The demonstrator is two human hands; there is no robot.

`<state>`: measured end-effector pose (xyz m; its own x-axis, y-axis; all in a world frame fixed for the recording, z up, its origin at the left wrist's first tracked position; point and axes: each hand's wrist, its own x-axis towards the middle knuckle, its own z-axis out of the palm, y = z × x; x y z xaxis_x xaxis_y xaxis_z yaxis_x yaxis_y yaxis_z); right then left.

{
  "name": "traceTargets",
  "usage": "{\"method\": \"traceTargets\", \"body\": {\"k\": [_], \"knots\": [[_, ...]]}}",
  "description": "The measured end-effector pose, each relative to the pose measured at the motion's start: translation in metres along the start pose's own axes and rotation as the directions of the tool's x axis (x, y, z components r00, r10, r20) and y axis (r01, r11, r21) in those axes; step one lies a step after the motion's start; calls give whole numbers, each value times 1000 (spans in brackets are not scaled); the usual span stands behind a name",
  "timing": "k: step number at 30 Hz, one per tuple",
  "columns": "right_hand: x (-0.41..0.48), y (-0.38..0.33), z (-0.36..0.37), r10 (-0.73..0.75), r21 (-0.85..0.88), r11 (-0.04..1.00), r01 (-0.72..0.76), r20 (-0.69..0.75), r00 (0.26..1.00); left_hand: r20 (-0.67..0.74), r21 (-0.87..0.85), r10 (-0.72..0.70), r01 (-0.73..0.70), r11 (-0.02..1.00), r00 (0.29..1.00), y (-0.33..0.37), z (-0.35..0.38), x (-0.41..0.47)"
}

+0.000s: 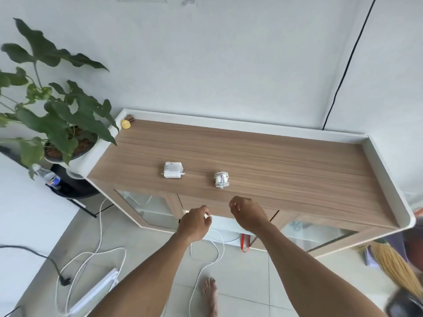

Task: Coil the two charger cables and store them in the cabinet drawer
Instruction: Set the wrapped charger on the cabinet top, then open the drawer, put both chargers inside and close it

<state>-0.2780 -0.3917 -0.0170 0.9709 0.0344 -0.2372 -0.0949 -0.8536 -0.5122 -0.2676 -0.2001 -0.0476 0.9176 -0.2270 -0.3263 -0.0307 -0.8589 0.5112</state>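
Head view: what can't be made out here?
- Drawer interior: blocked by the left hand and right hand and the wooden cabinet top.
- Grip: whether either hand holds anything; curled fingers hide it.
- White square charger bundle and small white wound charger bundle: connector types too small.
- Straw broom: cut off at the right edge.

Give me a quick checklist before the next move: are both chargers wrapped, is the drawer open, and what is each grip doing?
1. Left charger bundle wrapped, lying on the cabinet top: ok.
2. Right charger bundle wrapped, lying apart from the first: ok.
3. Drawer under the top, front edge at the hands: open or shut, cannot tell.
4. Left hand grip free of both bundles: ok; fingers curled at the drawer edge, holding anything: cannot tell.
5. Right hand grip free of both bundles: ok; curled, contents cannot tell.
6. Loose white cord hangs below the hands toward the floor: not ok, may snag.
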Motion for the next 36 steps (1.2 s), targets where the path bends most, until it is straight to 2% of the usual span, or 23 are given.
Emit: {"method": "traceTargets", "body": {"k": [6,11,13,16,20,24,27,30,33,36], "knots": [[-12,-12,27,79,92,993,-79,11,997,25,-165,-179,181,970,984,-30,9,-4],[5,-11,51,89,40,996,-85,-85,992,135,-410,-342,366,835,930,-60,29,27],[16,-9,58,109,-6,994,-111,-119,987,203,-557,-414,453,697,887,-69,41,44],[30,0,69,99,-83,990,-113,-156,983,354,-732,-500,567,377,790,-72,55,67],[48,20,82,103,-140,982,-127,-164,981,530,-798,-511,602,-30,677,-82,86,98],[56,31,93,82,-140,983,-120,-250,965,628,-777,-474,537,-328,618,-81,115,121],[56,36,97,63,-120,987,-104,-308,949,659,-745,-430,459,-484,617,-79,126,141],[56,41,96,46,-115,989,-88,-325,945,672,-707,-395,385,-593,627,-79,133,157],[56,46,97,31,-96,993,-69,-357,934,668,-696,-404,332,-637,624,-80,138,166],[54,47,101,12,-86,995,-49,-382,924,650,-696,-384,310,-647,656,-85,140,169]]}}
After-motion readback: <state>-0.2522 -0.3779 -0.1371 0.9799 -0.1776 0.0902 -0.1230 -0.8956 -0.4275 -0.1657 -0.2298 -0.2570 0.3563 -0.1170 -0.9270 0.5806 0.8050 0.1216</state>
